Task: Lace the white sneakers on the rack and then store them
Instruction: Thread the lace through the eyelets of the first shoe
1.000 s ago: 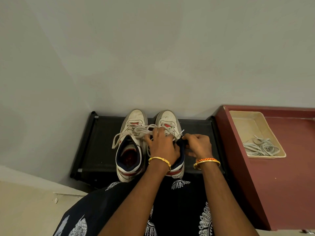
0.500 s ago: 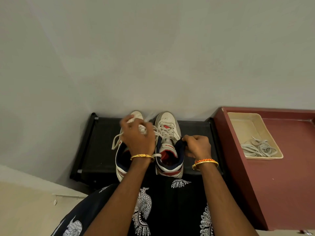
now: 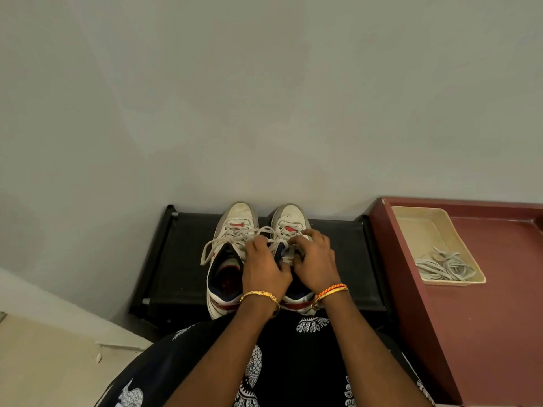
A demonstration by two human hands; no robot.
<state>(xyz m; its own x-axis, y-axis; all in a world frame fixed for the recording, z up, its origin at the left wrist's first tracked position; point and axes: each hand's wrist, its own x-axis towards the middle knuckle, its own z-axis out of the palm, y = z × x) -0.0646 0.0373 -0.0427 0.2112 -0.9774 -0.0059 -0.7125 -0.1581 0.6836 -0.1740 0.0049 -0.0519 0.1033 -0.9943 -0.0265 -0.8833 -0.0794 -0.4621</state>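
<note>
Atop the rack (image 3: 182, 259), both hands' fingers (image 3: 316, 239) pinched the right sneaker's lace (image 3: 266, 232); a slack grip risked unthreading it.

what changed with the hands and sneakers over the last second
The left hand swung out over the left sneaker, then came back to the right sneaker, pulling lace. The right hand moved from that shoe's side onto its laces. Both sneakers stay on the rack; spare laces stay in the tray.
</note>
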